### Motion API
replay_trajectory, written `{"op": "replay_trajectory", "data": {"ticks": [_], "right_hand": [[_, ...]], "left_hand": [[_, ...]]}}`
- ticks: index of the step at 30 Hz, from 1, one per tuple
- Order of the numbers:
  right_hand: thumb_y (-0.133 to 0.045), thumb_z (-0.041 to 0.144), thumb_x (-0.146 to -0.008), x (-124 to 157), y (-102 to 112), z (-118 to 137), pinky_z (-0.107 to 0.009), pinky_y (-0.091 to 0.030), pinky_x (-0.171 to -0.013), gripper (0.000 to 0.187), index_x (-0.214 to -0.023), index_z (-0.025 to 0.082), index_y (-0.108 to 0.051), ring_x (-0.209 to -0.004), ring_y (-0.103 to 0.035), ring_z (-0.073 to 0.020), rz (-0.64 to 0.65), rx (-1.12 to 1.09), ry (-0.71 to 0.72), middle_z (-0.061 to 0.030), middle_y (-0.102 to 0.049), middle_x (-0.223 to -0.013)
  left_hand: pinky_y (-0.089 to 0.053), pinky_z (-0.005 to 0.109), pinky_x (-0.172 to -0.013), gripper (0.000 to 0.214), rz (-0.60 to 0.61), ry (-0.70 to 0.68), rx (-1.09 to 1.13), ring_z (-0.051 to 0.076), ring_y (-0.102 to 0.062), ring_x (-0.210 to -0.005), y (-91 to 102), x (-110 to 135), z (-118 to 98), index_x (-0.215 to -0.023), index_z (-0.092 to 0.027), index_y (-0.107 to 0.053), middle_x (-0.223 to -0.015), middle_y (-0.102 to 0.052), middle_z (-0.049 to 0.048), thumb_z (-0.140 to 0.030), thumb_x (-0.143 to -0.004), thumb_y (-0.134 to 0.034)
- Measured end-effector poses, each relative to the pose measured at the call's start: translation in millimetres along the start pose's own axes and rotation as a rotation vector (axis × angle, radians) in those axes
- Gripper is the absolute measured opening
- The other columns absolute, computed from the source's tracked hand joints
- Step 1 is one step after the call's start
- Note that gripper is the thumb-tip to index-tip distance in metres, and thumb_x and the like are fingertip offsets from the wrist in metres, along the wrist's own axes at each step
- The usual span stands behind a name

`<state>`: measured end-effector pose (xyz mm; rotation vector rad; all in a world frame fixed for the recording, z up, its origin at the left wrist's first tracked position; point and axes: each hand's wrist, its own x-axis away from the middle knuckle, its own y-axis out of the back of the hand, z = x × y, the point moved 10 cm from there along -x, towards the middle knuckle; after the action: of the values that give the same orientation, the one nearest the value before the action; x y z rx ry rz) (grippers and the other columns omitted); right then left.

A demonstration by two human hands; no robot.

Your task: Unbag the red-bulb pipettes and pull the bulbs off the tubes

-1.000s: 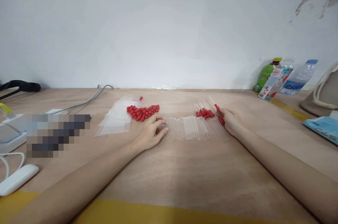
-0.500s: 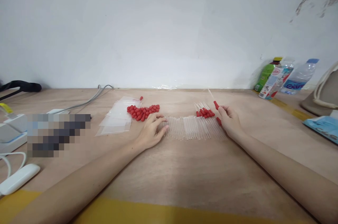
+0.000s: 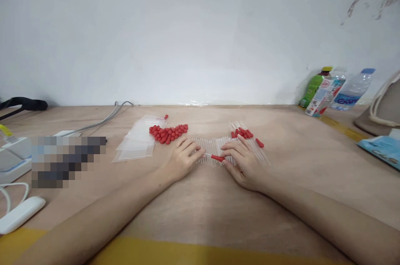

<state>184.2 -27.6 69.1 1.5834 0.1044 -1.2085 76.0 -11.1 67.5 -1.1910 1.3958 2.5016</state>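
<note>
My left hand (image 3: 183, 157) pinches the clear tube end of a dropper between thumb and fingertips. My right hand (image 3: 245, 163) grips the other end, by its red rubber bulb (image 3: 217, 158). The dropper lies nearly level between both hands, just above a row of clear tubes (image 3: 214, 147) set side by side. Behind my right hand rests a group of droppers with red bulbs (image 3: 245, 133), their thin tips pointing away. A single red bulb (image 3: 259, 143) lies to the right of them; whether a tube is in it I cannot tell.
A heap of loose red bulbs (image 3: 168, 133) sits left of the tubes, beside flat clear plastic bags (image 3: 137, 138). Several bottles (image 3: 325, 92) lean at the back right, near a blue packet (image 3: 379, 148). A power strip (image 3: 15, 161) and grey cable (image 3: 96, 125) lie left.
My right hand has come left and nearer from beside the dropper group, where it held a dropper tip-up. Both hands now hold a dropper; my left fingers have closed on its tube.
</note>
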Motion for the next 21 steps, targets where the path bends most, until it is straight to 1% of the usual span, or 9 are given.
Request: {"op": "replay_trajectory", "data": {"ticks": [2, 4, 6, 8, 11, 13, 16, 19, 21], "right_hand": [[-0.05, 0.026, -0.081, -1.5, -1.5, -0.5, -0.046, -0.023, -0.1, 0.02, -0.098, 0.019, -0.056, -0.095, -0.055, -0.0183, 0.002, 0.045, -0.015, -0.0057, -0.062, -0.099], [-0.055, 0.032, -0.079, -3.6, -2.1, 3.7, -0.046, -0.023, -0.098, 0.025, -0.101, 0.021, -0.057, -0.093, -0.055, -0.019, -0.024, 0.097, 0.011, -0.0041, -0.065, -0.094], [-0.055, 0.031, -0.08, -5.1, -3.1, 9.8, -0.043, -0.024, -0.097, 0.02, -0.097, 0.022, -0.06, -0.085, -0.056, -0.0171, -0.06, 0.14, 0.048, -0.0009, -0.067, -0.083], [-0.053, 0.027, -0.082, -5.1, -4.8, 15.0, -0.04, -0.026, -0.094, 0.012, -0.09, 0.023, -0.062, -0.073, -0.056, -0.0136, -0.084, 0.165, 0.083, 0.0019, -0.065, -0.069], [-0.051, 0.024, -0.084, -1.9, -9.1, 20.0, -0.035, -0.031, -0.085, 0.013, -0.085, 0.021, -0.063, -0.063, -0.052, -0.0111, -0.072, 0.175, 0.138, 0.0028, -0.059, -0.057], [-0.05, 0.024, -0.085, 1.7, -12.2, 21.4, -0.033, -0.033, -0.081, 0.014, -0.087, 0.02, -0.063, -0.063, -0.05, -0.0113, -0.047, 0.182, 0.175, 0.0019, -0.059, -0.058], [-0.049, 0.025, -0.085, 6.5, -14.6, 19.5, -0.031, -0.033, -0.076, 0.016, -0.09, 0.019, -0.063, -0.064, -0.05, -0.0116, -0.027, 0.186, 0.187, 0.0013, -0.058, -0.059], [-0.049, 0.024, -0.085, 8.9, -12.1, 20.9, -0.031, -0.032, -0.072, 0.015, -0.092, 0.019, -0.062, -0.063, -0.05, -0.0111, -0.047, 0.193, 0.202, 0.0017, -0.059, -0.06], [-0.051, 0.022, -0.085, 9.4, -8.2, 26.0, -0.031, -0.031, -0.07, 0.014, -0.094, 0.018, -0.061, -0.062, -0.051, -0.0108, -0.072, 0.214, 0.238, 0.0022, -0.06, -0.061]], "left_hand": [[-0.038, 0.032, -0.074, 0.016, 0.001, -0.007, -0.002, 0.015, -0.052, -0.073, -1.2, -0.1, -3.6, -0.091, -0.02, -0.061, -0.075, -0.062, 0.0021, -0.021, -0.087, -0.045], [-0.039, 0.031, -0.072, 0.015, -0.009, -0.033, 0.014, 0.015, -0.052, -0.072, -0.7, -1.2, -10.3, -0.091, -0.019, -0.06, -0.075, -0.062, 0.002, -0.021, -0.087, -0.046], [-0.04, 0.032, -0.074, 0.014, -0.009, -0.058, 0.044, 0.015, -0.055, -0.076, -0.3, -2.3, -16.7, -0.09, -0.018, -0.06, -0.077, -0.064, 0.0025, -0.02, -0.086, -0.046], [-0.04, 0.033, -0.079, 0.014, 0.004, -0.074, 0.083, 0.017, -0.057, -0.084, -0.5, -2.8, -21.0, -0.088, -0.017, -0.06, -0.083, -0.065, 0.0035, -0.019, -0.086, -0.046], [-0.041, 0.034, -0.086, 0.014, 0.002, -0.112, 0.144, 0.018, -0.058, -0.094, 2.6, -1.6, -26.6, -0.089, -0.016, -0.06, -0.093, -0.066, 0.0047, -0.017, -0.085, -0.047], [-0.042, 0.034, -0.087, 0.014, -0.022, -0.133, 0.172, 0.018, -0.059, -0.097, 6.6, -0.2, -29.1, -0.09, -0.016, -0.06, -0.096, -0.067, 0.0056, -0.016, -0.084, -0.047], [-0.043, 0.034, -0.087, 0.015, -0.036, -0.134, 0.2, 0.018, -0.06, -0.098, 9.0, 1.3, -30.1, -0.09, -0.016, -0.06, -0.096, -0.067, 0.007, -0.016, -0.085, -0.046], [-0.045, 0.033, -0.086, 0.016, -0.027, -0.135, 0.227, 0.017, -0.06, -0.098, 9.2, 1.7, -31.4, -0.088, -0.016, -0.061, -0.095, -0.068, 0.0071, -0.016, -0.085, -0.045], [-0.046, 0.032, -0.086, 0.015, -0.028, -0.148, 0.24, 0.018, -0.059, -0.099, 10.9, 2.0, -33.2, -0.087, -0.016, -0.06, -0.094, -0.068, 0.0071, -0.015, -0.085, -0.045]]}}
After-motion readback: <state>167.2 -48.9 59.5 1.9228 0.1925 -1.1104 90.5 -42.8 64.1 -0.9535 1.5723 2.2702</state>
